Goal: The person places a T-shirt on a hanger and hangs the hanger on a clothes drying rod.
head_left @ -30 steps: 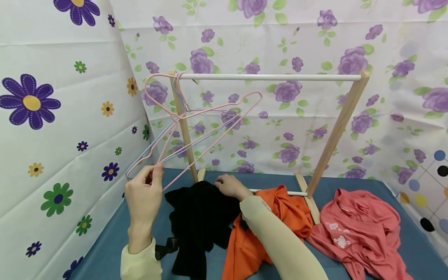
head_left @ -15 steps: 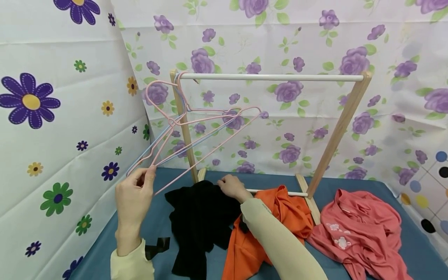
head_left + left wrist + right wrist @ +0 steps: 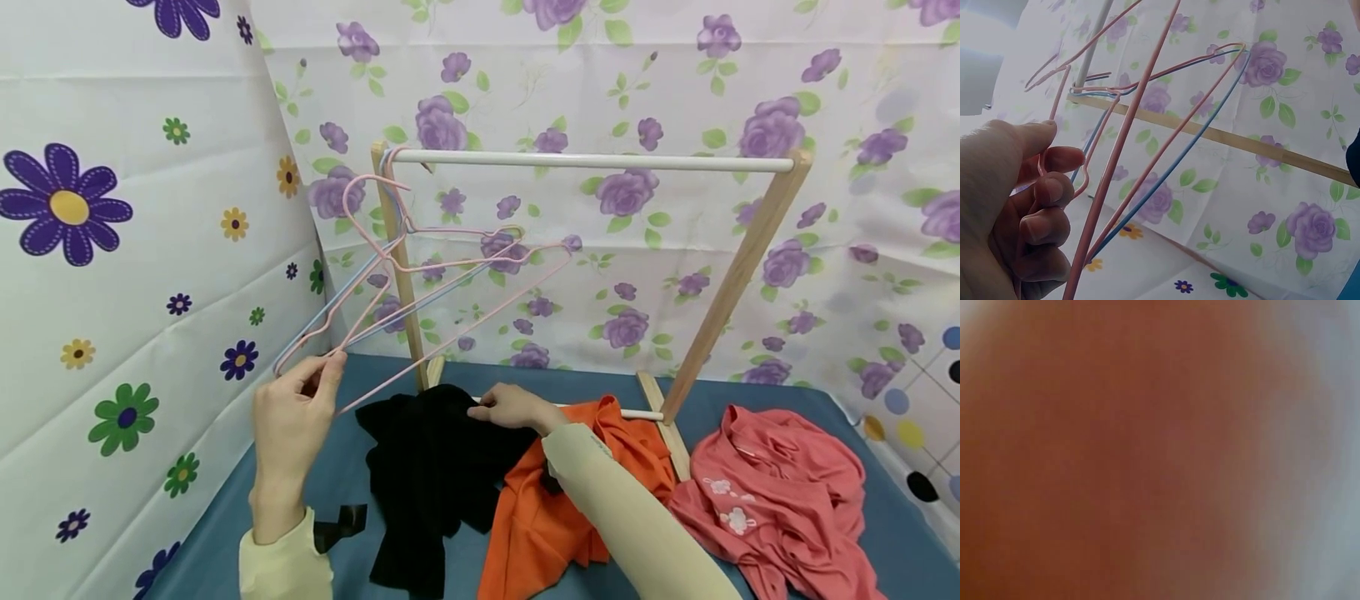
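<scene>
Hanger [image 3: 1111, 159] (pink) in left fingers [image 3: 1047, 226]

Pnk hanger [image 3: 1122, 139] tilted; blk garment [image 3: 431, 467] rumpled below.

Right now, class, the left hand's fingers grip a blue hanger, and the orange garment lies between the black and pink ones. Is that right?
Not quite: the hanger in the fingers of the left hand is pink, not blue, as the left wrist view shows. The orange garment does lie between the black garment and the pink garment.
</scene>
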`<state>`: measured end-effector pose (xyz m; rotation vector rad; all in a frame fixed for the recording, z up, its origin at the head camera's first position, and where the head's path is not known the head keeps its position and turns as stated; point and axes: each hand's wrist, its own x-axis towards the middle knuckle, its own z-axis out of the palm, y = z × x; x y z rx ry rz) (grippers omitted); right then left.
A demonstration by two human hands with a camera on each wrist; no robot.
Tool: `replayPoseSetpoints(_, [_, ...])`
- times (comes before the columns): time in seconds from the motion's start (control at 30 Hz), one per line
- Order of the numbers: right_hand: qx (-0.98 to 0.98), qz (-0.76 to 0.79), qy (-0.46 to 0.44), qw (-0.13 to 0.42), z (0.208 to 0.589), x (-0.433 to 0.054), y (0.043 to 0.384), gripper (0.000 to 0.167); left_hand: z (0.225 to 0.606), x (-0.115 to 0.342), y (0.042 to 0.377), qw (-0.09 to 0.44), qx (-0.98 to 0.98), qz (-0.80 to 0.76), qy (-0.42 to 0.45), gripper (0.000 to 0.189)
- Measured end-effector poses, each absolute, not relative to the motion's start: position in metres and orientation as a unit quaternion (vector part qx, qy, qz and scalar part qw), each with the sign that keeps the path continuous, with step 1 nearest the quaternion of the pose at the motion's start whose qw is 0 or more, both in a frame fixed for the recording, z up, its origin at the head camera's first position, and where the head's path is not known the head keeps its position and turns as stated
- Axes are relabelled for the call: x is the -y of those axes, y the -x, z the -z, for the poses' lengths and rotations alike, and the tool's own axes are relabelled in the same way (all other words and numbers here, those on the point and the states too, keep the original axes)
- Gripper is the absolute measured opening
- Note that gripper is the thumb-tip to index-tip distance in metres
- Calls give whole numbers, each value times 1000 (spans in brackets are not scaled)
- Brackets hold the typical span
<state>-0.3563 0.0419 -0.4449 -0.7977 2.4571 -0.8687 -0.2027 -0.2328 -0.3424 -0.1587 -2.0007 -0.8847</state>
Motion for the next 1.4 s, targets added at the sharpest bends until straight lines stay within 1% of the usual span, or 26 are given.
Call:
replayPoseSetpoints(0.1, [-881, 311, 301, 191, 441, -49, 356, 31, 342, 231, 203, 456, 813, 355, 70, 21])
replayPoseSetpoints(0.17, [-879, 312, 311, 183, 438, -54, 355, 31, 342, 230, 203, 457, 814, 352, 74, 20])
replayPoseSetpoints(0.23, [-882, 310, 311, 172, 434, -59, 353, 26, 342, 229, 203, 458, 813, 351, 79, 20])
replayPoseSetpoints(0.4, [-888, 297, 325, 135, 420, -70, 346, 25, 342, 227, 204, 459, 811, 353, 83, 19])
replayPoseSetpoints(0.53, [-878, 304, 354, 109, 415, -80, 342, 24, 342, 226, 205, 456, 812, 355, 85, 20])
replayPoseSetpoints(0.63, [-871, 310, 364, 114, 414, -88, 339, 28, 341, 226, 205, 453, 812, 358, 86, 20])
replayPoseSetpoints(0.73, [-863, 314, 373, 134, 415, -95, 336, 35, 341, 225, 205, 448, 815, 356, 85, 20])
replayPoseSetpoints(0.77, [-862, 317, 372, 138, 415, -98, 335, 34, 341, 225, 205, 447, 816, 356, 85, 20])
replayPoseSetpoints(0.83, [-860, 321, 370, 142, 416, -102, 333, 31, 341, 225, 205, 444, 818, 355, 85, 20])
replayPoseSetpoints(0.97, [-871, 315, 348, 141, 418, -105, 327, 13, 342, 224, 205, 440, 821, 354, 85, 20])
replayPoseSetpoints(1.03, [-879, 302, 337, 147, 420, -104, 324, 12, 343, 224, 206, 438, 823, 352, 84, 20])
replayPoseSetpoints(1.23, [-913, 258, 264, 172, 423, -103, 317, 32, 345, 222, 206, 429, 832, 343, 83, 22])
replayPoseSetpoints(1.3, [-922, 248, 238, 178, 424, -103, 316, 34, 345, 222, 207, 430, 833, 340, 83, 22])
replayPoseSetpoints(1.4, [-932, 238, 210, 174, 425, -103, 315, 32, 346, 221, 207, 429, 836, 333, 81, 22])
